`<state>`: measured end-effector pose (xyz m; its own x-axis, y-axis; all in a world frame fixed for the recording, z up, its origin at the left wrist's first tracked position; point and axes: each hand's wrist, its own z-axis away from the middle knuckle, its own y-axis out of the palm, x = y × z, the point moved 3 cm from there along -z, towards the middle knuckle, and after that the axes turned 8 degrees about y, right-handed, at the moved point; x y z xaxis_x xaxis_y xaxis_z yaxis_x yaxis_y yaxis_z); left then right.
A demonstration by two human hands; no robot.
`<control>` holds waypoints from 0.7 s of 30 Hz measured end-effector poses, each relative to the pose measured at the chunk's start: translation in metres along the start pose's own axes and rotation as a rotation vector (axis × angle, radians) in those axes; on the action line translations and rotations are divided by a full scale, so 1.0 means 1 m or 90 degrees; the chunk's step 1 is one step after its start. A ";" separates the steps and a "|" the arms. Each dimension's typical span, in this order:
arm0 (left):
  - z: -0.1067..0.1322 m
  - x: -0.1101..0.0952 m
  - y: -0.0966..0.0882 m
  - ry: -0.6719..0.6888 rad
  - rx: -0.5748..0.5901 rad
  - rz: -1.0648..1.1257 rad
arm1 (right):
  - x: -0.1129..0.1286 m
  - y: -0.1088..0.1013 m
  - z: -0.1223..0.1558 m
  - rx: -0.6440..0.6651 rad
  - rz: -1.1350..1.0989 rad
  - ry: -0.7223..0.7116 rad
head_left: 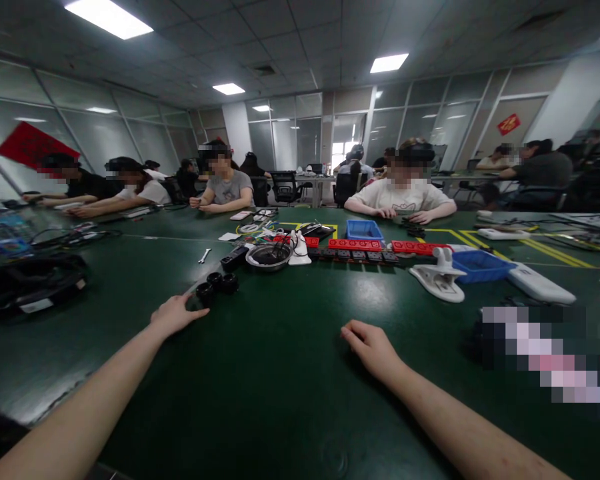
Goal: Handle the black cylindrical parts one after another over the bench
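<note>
My left hand (177, 315) reaches forward over the green table, thumb and index finger apart. Its fingertips are at the nearest of a small cluster of black round pieces (229, 283); whether they touch it I cannot tell. What kind of pieces these are does not show. Just behind the cluster lie a small wrench (205, 256) and a black oblong device (234, 258). My right hand (373, 343) rests on the bare tabletop, fingers curled in and nothing visible in them.
Across the table (280, 373) run red socket strips (354, 245), a round metal dish (269, 257), a white clip base (437, 280) and blue trays (483, 265) (364, 230). A black helmet-like item (30, 283) lies left. Co-workers sit along the far side.
</note>
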<state>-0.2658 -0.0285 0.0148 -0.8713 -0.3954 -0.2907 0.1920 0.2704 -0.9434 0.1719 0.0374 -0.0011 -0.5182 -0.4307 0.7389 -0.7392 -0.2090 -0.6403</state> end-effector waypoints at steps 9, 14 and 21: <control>0.049 -0.124 -0.012 0.441 -0.052 0.033 | 0.022 -0.057 -0.009 -0.203 -0.019 0.047; 0.092 -0.219 0.034 0.564 0.207 0.170 | 0.027 -0.166 0.000 -0.408 -0.027 0.066; 0.120 -0.260 0.061 0.740 0.295 0.281 | -0.065 -0.236 0.021 -0.306 0.386 0.385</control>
<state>0.0264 -0.0145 0.0138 -0.5288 0.6866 -0.4990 0.4905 -0.2326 -0.8399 0.3893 0.0964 0.0972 -0.9017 0.2036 0.3813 -0.3014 0.3360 -0.8923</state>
